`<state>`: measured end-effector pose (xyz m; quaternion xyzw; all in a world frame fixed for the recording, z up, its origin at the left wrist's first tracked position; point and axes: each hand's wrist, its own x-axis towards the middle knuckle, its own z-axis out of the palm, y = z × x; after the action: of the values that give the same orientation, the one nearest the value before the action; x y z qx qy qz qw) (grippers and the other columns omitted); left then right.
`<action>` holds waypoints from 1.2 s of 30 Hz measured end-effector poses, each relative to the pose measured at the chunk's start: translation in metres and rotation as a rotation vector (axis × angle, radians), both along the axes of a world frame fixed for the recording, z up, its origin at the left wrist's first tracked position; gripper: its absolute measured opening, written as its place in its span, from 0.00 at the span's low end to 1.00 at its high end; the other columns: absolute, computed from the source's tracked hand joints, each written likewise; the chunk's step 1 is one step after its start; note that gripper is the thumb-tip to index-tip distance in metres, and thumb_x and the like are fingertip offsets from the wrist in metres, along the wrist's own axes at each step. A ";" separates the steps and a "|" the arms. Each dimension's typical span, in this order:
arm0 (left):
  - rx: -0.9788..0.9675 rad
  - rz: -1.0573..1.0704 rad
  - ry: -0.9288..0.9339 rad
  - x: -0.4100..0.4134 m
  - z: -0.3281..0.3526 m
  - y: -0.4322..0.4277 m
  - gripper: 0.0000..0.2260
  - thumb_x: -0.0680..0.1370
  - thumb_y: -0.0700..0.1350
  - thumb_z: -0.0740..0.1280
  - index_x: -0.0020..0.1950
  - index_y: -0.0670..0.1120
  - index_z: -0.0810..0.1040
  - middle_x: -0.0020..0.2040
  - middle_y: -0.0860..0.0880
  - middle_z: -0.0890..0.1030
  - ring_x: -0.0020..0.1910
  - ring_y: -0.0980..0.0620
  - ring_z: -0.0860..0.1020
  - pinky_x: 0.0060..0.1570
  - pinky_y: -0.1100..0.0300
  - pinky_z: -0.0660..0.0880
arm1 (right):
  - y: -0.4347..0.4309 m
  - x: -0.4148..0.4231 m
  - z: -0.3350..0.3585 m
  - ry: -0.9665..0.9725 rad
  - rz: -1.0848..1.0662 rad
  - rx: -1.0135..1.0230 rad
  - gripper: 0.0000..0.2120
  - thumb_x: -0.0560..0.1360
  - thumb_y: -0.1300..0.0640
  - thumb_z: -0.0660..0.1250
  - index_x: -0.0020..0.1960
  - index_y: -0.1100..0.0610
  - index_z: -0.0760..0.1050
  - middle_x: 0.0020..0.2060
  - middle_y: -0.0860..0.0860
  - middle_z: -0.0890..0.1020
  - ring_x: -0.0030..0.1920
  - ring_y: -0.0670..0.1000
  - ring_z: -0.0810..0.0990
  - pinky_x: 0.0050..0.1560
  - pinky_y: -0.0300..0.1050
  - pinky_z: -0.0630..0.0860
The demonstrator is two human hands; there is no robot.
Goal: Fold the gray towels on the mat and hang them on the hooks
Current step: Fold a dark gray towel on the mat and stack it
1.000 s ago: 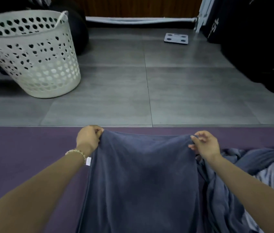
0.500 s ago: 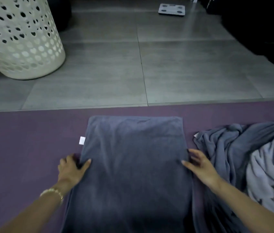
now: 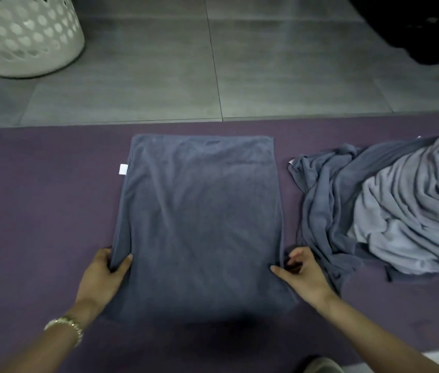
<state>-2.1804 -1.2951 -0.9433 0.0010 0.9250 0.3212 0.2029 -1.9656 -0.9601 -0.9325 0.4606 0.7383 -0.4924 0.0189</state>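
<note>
A dark gray towel (image 3: 199, 216) lies flat and folded on the purple mat (image 3: 37, 211), a small white tag at its left edge. My left hand (image 3: 102, 275) pinches the towel's left edge near the front, thumb on top. On the opposite side my right hand (image 3: 301, 273) grips the right edge, fingers curled under the cloth. To the right on the mat lies a crumpled heap of gray towels (image 3: 390, 208), darker on the left and paler on the right. No hooks are in view.
A white perforated laundry basket (image 3: 21, 36) stands on the gray tiled floor (image 3: 266, 71) at the back left. Dark bulky objects (image 3: 415, 25) fill the back right corner. A pale object (image 3: 323, 366) shows at the bottom edge.
Both hands let go of the towel's far corners, slid back along its sides and now grip the side edges near the front. The towel lies flat. The view has tilted down.
</note>
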 end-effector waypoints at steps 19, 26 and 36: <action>-0.011 0.123 0.070 0.029 0.014 -0.034 0.15 0.80 0.48 0.62 0.39 0.39 0.75 0.35 0.42 0.76 0.35 0.44 0.72 0.37 0.54 0.65 | -0.030 0.067 0.038 0.518 -0.443 -0.685 0.09 0.80 0.60 0.60 0.50 0.60 0.79 0.42 0.51 0.86 0.43 0.47 0.85 0.43 0.37 0.80; -0.344 -0.035 0.238 0.051 0.023 -0.016 0.18 0.78 0.48 0.66 0.58 0.34 0.72 0.55 0.32 0.75 0.55 0.31 0.73 0.51 0.42 0.69 | -0.023 0.078 0.021 0.249 -0.114 -0.170 0.07 0.75 0.61 0.69 0.52 0.62 0.80 0.40 0.50 0.82 0.40 0.43 0.78 0.42 0.27 0.73; -0.244 -0.778 0.130 0.153 -0.011 0.128 0.25 0.81 0.60 0.45 0.76 0.60 0.42 0.77 0.55 0.37 0.76 0.50 0.36 0.72 0.52 0.32 | -0.040 0.084 0.001 0.230 -0.225 -0.122 0.08 0.71 0.64 0.73 0.37 0.56 0.77 0.33 0.53 0.80 0.33 0.48 0.79 0.33 0.35 0.77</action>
<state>-2.0273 -1.1669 -0.9545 0.3470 0.8978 0.1075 0.2489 -1.8815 -1.0004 -0.9315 0.4790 0.6479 -0.5849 -0.0932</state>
